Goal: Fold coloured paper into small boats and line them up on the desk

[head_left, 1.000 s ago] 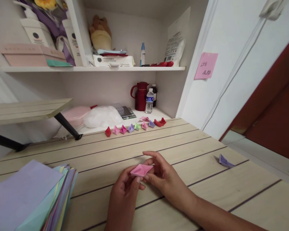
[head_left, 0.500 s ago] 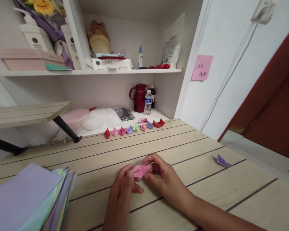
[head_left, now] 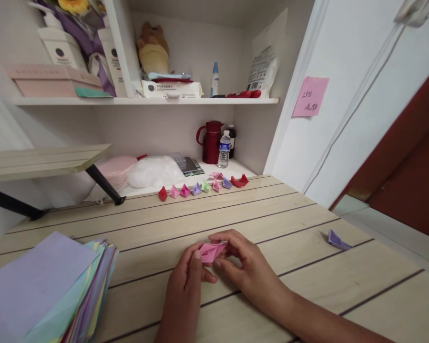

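Between my two hands is a small pink folded paper boat, held just over the wooden tabletop. My left hand pinches its left end, the thumb on top and the other fingers beneath. On the other side, my right hand has thumb and fingers closed on the boat's right end. A row of small paper boats in red, pink, purple and green stands along the table's back edge. One purple paper boat sits alone at the right.
A stack of coloured paper lies at the front left, below a small raised shelf on black legs. Behind the table, a cabinet holds a red jug, a water bottle and a white plastic bag.
The camera view has shifted slightly, so the scene sits a little further right. Both hands keep hold of the pink boat, which has tipped only slightly.
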The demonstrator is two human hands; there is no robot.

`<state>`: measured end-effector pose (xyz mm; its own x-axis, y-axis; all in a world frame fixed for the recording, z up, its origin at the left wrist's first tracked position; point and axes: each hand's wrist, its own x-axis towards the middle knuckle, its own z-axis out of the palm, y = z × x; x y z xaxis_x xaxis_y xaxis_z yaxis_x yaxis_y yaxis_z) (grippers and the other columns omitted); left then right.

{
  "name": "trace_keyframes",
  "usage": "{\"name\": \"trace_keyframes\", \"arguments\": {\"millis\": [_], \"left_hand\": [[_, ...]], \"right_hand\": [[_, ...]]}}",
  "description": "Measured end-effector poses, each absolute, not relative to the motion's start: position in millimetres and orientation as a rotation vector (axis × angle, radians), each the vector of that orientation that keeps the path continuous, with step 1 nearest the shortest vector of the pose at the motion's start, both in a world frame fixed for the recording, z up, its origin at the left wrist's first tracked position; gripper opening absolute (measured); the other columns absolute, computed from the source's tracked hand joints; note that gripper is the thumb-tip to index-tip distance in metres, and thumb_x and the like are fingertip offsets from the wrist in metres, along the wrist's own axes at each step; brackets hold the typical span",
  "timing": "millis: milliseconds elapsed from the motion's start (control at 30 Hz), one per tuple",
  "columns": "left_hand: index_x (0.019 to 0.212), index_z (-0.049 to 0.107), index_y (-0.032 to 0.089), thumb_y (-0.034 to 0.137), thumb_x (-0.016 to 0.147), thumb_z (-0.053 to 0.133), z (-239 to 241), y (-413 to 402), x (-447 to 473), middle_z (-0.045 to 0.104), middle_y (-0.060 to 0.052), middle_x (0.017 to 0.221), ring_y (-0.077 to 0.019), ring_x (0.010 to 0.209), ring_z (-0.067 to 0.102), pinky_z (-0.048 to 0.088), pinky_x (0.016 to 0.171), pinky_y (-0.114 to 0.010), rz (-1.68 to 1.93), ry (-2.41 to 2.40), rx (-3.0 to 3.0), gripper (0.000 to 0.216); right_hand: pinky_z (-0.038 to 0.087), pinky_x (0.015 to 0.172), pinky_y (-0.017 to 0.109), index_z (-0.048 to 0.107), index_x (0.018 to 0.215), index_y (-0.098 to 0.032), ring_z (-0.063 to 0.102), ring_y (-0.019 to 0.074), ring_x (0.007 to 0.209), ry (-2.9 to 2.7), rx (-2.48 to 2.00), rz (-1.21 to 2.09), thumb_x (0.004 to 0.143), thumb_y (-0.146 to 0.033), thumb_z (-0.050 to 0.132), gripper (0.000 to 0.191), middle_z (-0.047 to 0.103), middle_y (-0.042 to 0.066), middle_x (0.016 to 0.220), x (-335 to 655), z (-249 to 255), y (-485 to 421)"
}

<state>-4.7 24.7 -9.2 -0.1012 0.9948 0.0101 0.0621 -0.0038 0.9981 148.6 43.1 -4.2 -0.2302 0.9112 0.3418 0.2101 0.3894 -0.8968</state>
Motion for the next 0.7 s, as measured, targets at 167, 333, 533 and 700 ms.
{"name": "trace_keyframes", "arguments": {"millis": [167, 333, 533, 700], "left_hand": [[0.104, 0.064, 0.017, 0.060, 0.088, 0.045, -7.7, 27.8, -7.2, 0.065, 0.000, 0.064, -0.0183, 0.062, 0.065, 0.051, 0.068, -0.031, 1.188, 1.333, 1.267, 0.050], [0.109, 0.059, 0.018, 0.068, 0.086, 0.033, 1.4, 32.7, -23.8, 0.059, 0.005, 0.056, -0.0138, 0.033, 0.049, 0.036, 0.038, -0.027, 1.004, 1.583, 1.272, 0.061], [0.106, 0.061, 0.016, 0.069, 0.080, 0.036, 6.9, 36.8, -48.4, 0.064, 0.002, 0.061, -0.0135, 0.032, 0.049, 0.037, 0.039, -0.028, 0.892, 1.654, 1.243, 0.064], [0.105, 0.058, 0.022, 0.049, 0.081, 0.048, 5.1, 31.6, -47.8, 0.058, 0.005, 0.062, -0.0143, 0.047, 0.054, 0.038, 0.043, -0.024, 0.788, 1.617, 1.446, 0.038]], "right_hand": [[0.053, 0.082, 0.029, 0.061, 0.117, -0.025, 0.064, 0.0163, 0.091, -1.730, -1.002, 0.924, 0.081, -0.004, 0.057, 0.042, 0.060, 0.005, 0.110, 149.0, -5.4, 43.9], [0.051, 0.069, 0.027, 0.062, 0.112, -0.025, 0.063, 0.0133, 0.074, -1.754, -1.140, 0.879, 0.079, -0.003, 0.057, 0.040, 0.061, 0.003, 0.106, 153.9, -8.8, 51.2], [0.050, 0.071, 0.029, 0.064, 0.108, -0.026, 0.060, 0.0135, 0.073, -1.833, -1.184, 0.813, 0.077, -0.004, 0.060, 0.038, 0.058, 0.002, 0.106, 158.9, -9.4, 54.8], [0.051, 0.074, 0.031, 0.062, 0.117, -0.029, 0.059, 0.0156, 0.078, -1.921, -1.231, 0.844, 0.076, -0.009, 0.067, 0.046, 0.054, 0.003, 0.108, 156.0, -9.2, 53.8]]}}
